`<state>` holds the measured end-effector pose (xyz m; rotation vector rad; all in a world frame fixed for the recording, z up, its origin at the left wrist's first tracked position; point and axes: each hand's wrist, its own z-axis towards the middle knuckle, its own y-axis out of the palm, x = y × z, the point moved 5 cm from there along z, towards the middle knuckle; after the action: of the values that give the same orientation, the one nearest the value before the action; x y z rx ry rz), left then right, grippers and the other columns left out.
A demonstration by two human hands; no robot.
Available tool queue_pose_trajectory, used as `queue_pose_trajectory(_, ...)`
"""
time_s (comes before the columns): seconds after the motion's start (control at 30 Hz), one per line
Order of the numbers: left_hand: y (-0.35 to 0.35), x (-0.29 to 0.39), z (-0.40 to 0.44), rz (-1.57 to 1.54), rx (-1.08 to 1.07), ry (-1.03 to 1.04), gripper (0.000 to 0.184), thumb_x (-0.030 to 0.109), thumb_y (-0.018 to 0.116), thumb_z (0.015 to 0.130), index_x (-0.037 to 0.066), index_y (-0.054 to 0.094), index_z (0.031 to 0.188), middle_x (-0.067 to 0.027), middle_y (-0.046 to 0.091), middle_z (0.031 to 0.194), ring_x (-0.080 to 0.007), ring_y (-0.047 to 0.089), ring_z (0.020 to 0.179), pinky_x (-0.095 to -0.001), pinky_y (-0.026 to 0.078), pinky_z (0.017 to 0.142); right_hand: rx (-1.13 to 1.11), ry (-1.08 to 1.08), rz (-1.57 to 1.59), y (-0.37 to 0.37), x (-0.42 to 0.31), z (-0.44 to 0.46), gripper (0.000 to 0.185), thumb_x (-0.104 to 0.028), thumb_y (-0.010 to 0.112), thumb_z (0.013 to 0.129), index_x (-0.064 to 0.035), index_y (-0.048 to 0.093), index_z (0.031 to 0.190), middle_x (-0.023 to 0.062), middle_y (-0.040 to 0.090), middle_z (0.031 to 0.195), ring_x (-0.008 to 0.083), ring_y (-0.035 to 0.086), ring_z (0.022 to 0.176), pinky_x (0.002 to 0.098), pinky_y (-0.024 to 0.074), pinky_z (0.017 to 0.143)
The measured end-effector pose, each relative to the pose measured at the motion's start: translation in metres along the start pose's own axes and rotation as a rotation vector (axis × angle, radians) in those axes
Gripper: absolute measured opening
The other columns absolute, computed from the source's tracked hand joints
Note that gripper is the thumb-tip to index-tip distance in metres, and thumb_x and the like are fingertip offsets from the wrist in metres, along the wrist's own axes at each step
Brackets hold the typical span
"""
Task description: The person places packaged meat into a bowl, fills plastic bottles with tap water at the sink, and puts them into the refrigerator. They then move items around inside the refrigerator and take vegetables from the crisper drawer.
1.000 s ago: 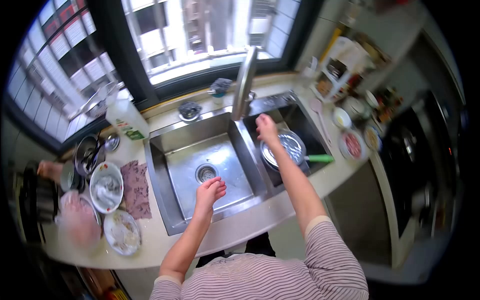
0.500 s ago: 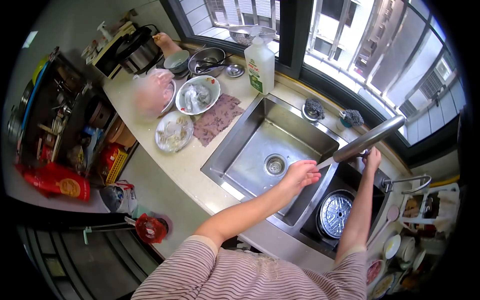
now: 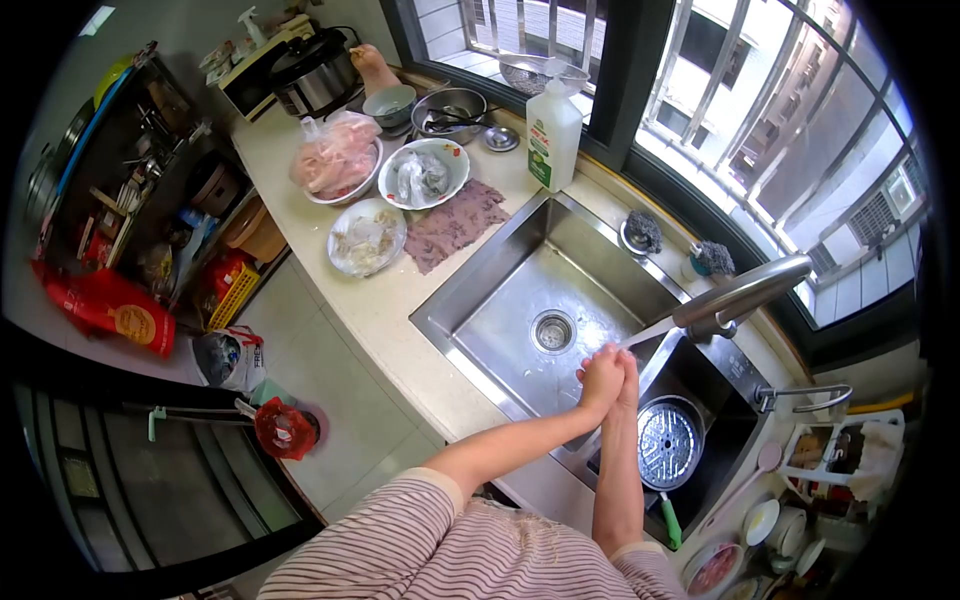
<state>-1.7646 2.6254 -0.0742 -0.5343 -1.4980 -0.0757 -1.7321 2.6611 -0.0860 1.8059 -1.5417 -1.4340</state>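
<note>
We've got a pale counter (image 3: 385, 345) curving down from the upper left of the frame — black-lidded cooker (image 3: 313, 88), flowered bowl (image 3: 455, 185), white plate (image 3: 340, 260), purplish cloth (image 3: 458, 225) on it — plus a white bottle (image 3: 554, 140) near top centre.

My left hand (image 3: 600, 382) and right hand (image 3: 627, 378) press together under the water running from the faucet (image 3: 742, 291), above the steel sink (image 3: 500, 300). In the darker basin (image 3: 722, 385) beside it sits a round perforated steamer tray (image 3: 669, 442). Left of the sink, a patterned cloth (image 3: 455, 225) lies on the tabletop (image 3: 385, 345), near a floral-rimmed bowl (image 3: 424, 174).
</note>
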Motion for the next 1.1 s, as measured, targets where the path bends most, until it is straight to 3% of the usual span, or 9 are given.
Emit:
queue_pose_trajectory(0.1, -0.004, -0.002, 0.002, 0.139, -0.052, 0.151, 0.017, 0.015, 0.051, 0.082, 0.0, 0.058, 0.087, -0.0207, 0.061, 0.077, -0.036, 0.061, 0.075, -0.044, 0.047, 0.063, -0.004, 0.095, -0.085, -0.016, -0.001, 0.009, 0.025, -0.028, 0.055, 0.085, -0.0039, 0.056, 0.091, 0.0112, 0.06, 0.084, 0.0248, 0.06, 0.072, 0.0385, 0.0518, 0.065)
queue_pose_trajectory(0.23, -0.017, 0.013, 0.018, 0.096, -0.174, 0.079, 0.019, 0.016, 0.056, 0.079, 0.001, 0.058, 0.09, -0.0188, 0.064, 0.082, -0.0323, 0.063, 0.079, -0.0404, 0.049, 0.067, 0.512, -0.537, -0.599, -0.018, -0.09, -0.013, 0.019, -0.011, 0.059, 0.084, -0.0052, 0.055, 0.102, 0.0027, 0.06, 0.083, 0.0088, 0.057, 0.071, 0.0225, 0.0458, 0.052)
queue_pose_trajectory(0.37, -0.023, -0.006, 0.024, -0.016, -0.335, -0.082, 0.023, 0.019, 0.059, 0.073, 0.003, 0.06, 0.091, -0.0178, 0.064, 0.084, -0.0339, 0.063, 0.08, -0.0395, 0.05, 0.071, 0.919, -1.262, -0.991, -0.093, -0.219, -0.002, 0.025, -0.009, 0.058, 0.084, -0.0002, 0.053, 0.107, 0.0092, 0.057, 0.095, 0.0164, 0.056, 0.076, 0.0294, 0.0491, 0.065)
queue_pose_trajectory(0.43, -0.015, -0.034, 0.018, 0.072, -0.536, -0.025, 0.024, 0.02, 0.059, 0.074, 0.003, 0.061, 0.091, -0.0172, 0.065, 0.083, -0.0336, 0.063, 0.081, -0.0398, 0.049, 0.072, 0.723, -1.065, -1.078, -0.132, -0.265, 0.037, 0.034, -0.011, 0.059, 0.083, 0.0039, 0.049, 0.112, 0.0101, 0.056, 0.096, 0.0204, 0.054, 0.086, 0.0325, 0.0447, 0.08)
queue_pose_trajectory(0.57, -0.063, -0.016, -0.01, 0.768, -0.718, 0.134, 0.019, 0.013, 0.053, 0.076, 0.004, 0.061, 0.091, -0.019, 0.063, 0.085, -0.0383, 0.061, 0.085, -0.0446, 0.047, 0.076, 0.686, -0.904, -1.218, -0.204, -0.334, 0.086, 0.041, -0.008, 0.069, 0.07, 0.0037, 0.054, 0.106, 0.0158, 0.062, 0.096, 0.0223, 0.06, 0.082, 0.0322, 0.0486, 0.07)
queue_pose_trajectory(0.63, -0.075, -0.028, -0.009, 0.608, -0.474, 0.147, 0.022, 0.001, 0.05, 0.074, 0.004, 0.057, 0.095, -0.02, 0.057, 0.095, -0.0393, 0.06, 0.082, -0.0461, 0.047, 0.071, 0.753, -0.556, -1.482, -0.155, -0.329, 0.07, 0.032, -0.009, 0.066, 0.072, 0.0033, 0.059, 0.101, 0.0134, 0.064, 0.09, 0.0205, 0.061, 0.082, 0.0323, 0.0481, 0.07)
queue_pose_trajectory(0.9, -0.121, -0.015, -0.013, 0.509, -0.123, 0.382, 0.05, -0.003, 0.047, 0.074, 0.007, 0.044, 0.124, -0.017, 0.045, 0.113, -0.0361, 0.053, 0.098, -0.0551, 0.039, 0.087, 0.591, -0.827, -1.99, -0.112, -0.311, 0.048, 0.031, -0.017, 0.049, 0.085, -0.0011, 0.058, 0.11, 0.0207, 0.061, 0.105, 0.0363, 0.056, 0.101, 0.0406, 0.0417, 0.086)
queue_pose_trajectory(0.93, -0.125, -0.02, -0.011, 0.516, -0.316, 0.196, 0.05, 0.0, 0.048, 0.075, 0.008, 0.042, 0.125, -0.0163, 0.043, 0.114, -0.0344, 0.047, 0.108, -0.059, 0.033, 0.09, 0.574, -0.858, -1.963, -0.096, -0.3, 0.04, 0.033, -0.019, 0.049, 0.086, -0.0003, 0.056, 0.112, 0.0218, 0.059, 0.11, 0.0364, 0.055, 0.103, 0.0402, 0.041, 0.087)
queue_pose_trajectory(1.1, -0.232, -0.008, -0.013, 0.306, -0.207, 0.218, 0.043, 0.0, 0.054, 0.069, 0.003, 0.052, 0.112, -0.0131, 0.054, 0.097, -0.0282, 0.06, 0.084, -0.0416, 0.046, 0.07, 0.985, -1.211, -1.884, -0.04, -0.191, -0.012, 0.035, -0.008, 0.05, 0.085, 0.0025, 0.053, 0.118, 0.0204, 0.057, 0.113, 0.0297, 0.055, 0.105, 0.0372, 0.0401, 0.091)
